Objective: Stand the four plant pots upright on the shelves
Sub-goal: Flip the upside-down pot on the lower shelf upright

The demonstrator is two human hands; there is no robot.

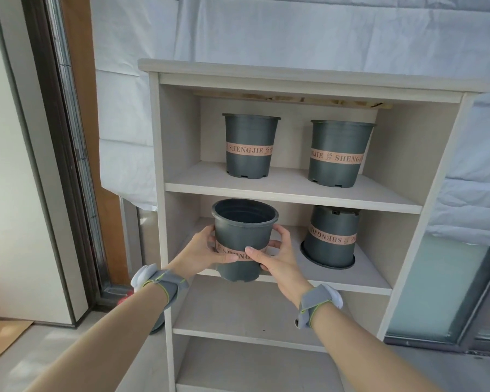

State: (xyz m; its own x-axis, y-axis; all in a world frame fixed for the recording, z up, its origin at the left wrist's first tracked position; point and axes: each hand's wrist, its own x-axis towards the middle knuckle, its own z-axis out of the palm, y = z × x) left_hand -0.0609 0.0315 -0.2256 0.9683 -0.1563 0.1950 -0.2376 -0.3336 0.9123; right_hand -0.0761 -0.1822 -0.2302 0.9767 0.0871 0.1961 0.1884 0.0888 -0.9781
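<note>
Two dark grey plant pots with pink bands stand upright on the top shelf [292, 190], one at the left [249, 145] and one at the right [338, 154]. On the second shelf [359, 278] a third pot [330, 236] rests upside down at the right, rim on the board. I hold the fourth pot [242, 236] upright at the left of that shelf, its base in front of the shelf's front edge. My left hand [201, 250] grips its left side and my right hand [275, 256] grips its right side, thumb across the band.
The pale wooden shelf unit [425, 222] has two more shelves below. A dark door frame [68, 165] and a wall lie to the left. White sheeting hangs behind the unit. Glass panels stand at the lower right.
</note>
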